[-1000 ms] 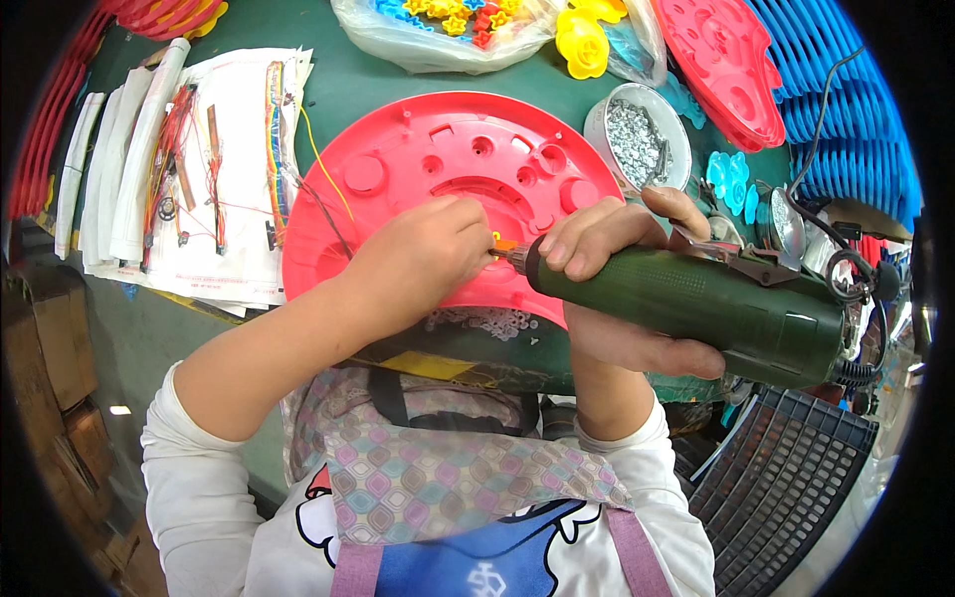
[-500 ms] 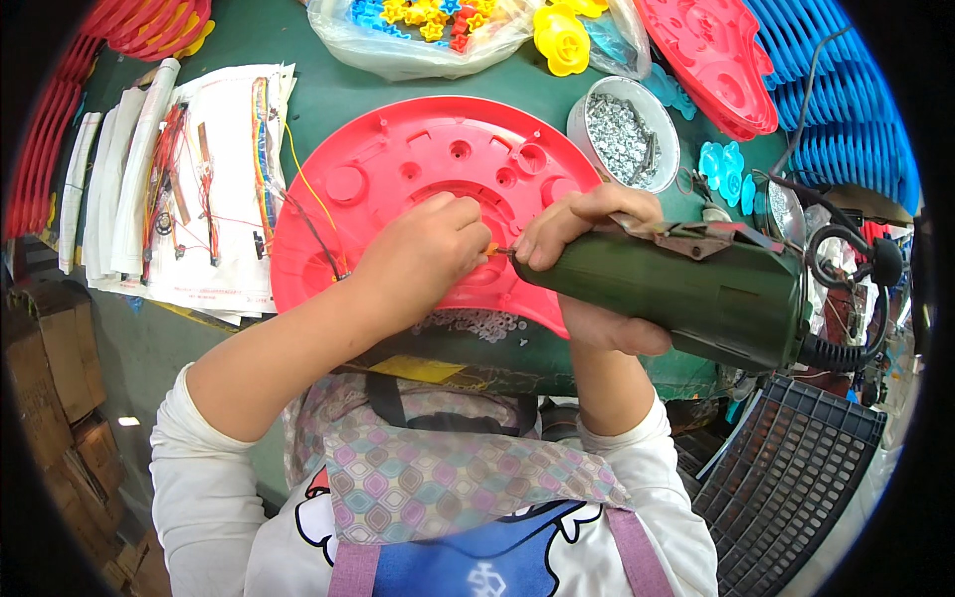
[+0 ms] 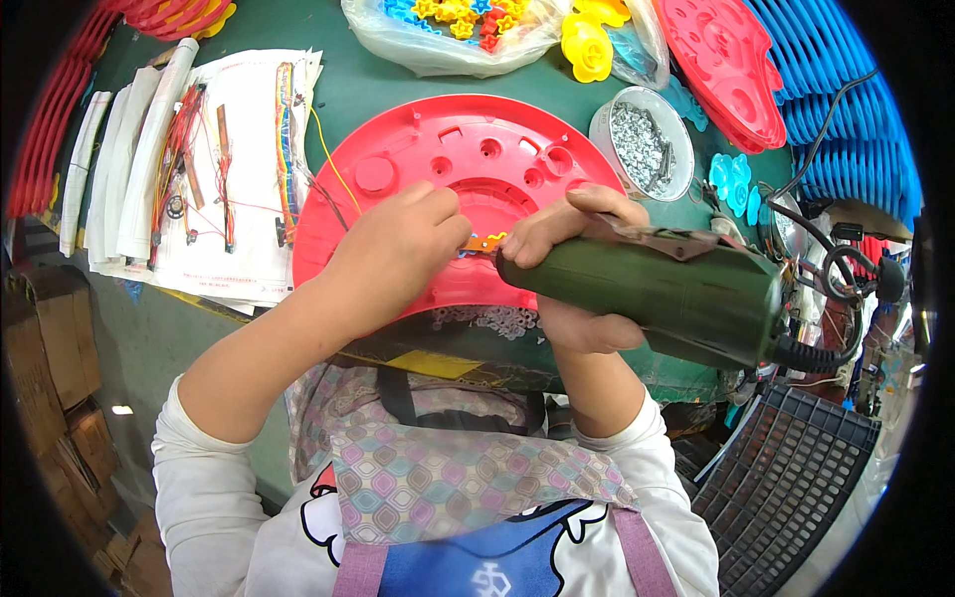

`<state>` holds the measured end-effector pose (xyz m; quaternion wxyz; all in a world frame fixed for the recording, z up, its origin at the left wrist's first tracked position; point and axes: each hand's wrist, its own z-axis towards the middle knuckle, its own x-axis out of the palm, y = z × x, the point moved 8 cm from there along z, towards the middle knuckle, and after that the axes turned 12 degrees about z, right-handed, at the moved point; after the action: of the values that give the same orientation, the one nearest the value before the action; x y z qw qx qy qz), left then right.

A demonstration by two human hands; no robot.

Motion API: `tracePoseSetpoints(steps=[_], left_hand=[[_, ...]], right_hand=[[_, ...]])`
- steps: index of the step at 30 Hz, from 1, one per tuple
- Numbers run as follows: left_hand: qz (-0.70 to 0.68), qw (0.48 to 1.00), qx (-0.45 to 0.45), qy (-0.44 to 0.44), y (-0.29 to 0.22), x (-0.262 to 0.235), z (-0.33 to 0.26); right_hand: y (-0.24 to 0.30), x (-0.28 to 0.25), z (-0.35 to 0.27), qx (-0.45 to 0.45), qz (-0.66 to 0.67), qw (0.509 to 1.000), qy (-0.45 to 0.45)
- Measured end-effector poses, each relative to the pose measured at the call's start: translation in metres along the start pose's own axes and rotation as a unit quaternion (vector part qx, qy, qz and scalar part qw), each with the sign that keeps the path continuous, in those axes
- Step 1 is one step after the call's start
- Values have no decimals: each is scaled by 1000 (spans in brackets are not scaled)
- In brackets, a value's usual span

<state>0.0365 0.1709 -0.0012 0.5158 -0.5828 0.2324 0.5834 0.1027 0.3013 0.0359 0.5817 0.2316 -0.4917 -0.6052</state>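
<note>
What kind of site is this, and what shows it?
Likely an assembly workshop for plastic goods, perhaps toys, judging by the corded green tool, the tub of small metal parts, and the stacked blue plastic pieces.

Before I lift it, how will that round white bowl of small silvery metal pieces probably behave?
The round white bowl will probably feel heavy for its size, given the pile of small silvery metal pieces inside. Its open top suggests they could spill if tipped.
</note>
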Motion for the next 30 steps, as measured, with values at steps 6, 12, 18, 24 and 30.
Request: tracePoseSetpoints(steps=[6, 12, 18, 24, 30], left_hand=[[-93, 994, 18, -60, -8, -11, 0], [-117, 989, -16, -88, -1, -10, -5], [-95, 991, -42, -89, 4, -21, -7], [3, 989, -80, -125, 1, -21, -10], [48, 989, -84, -110, 2, -14, -10]], right_hand=[[23, -2, 8, -123, 138, 981, 56], [27, 2, 14, -128, 159, 978, 49], [17, 13, 20, -112, 162, 978, 68], [12, 27, 23, -111, 127, 981, 95], [2, 27, 22, -20, 54, 997, 51]])
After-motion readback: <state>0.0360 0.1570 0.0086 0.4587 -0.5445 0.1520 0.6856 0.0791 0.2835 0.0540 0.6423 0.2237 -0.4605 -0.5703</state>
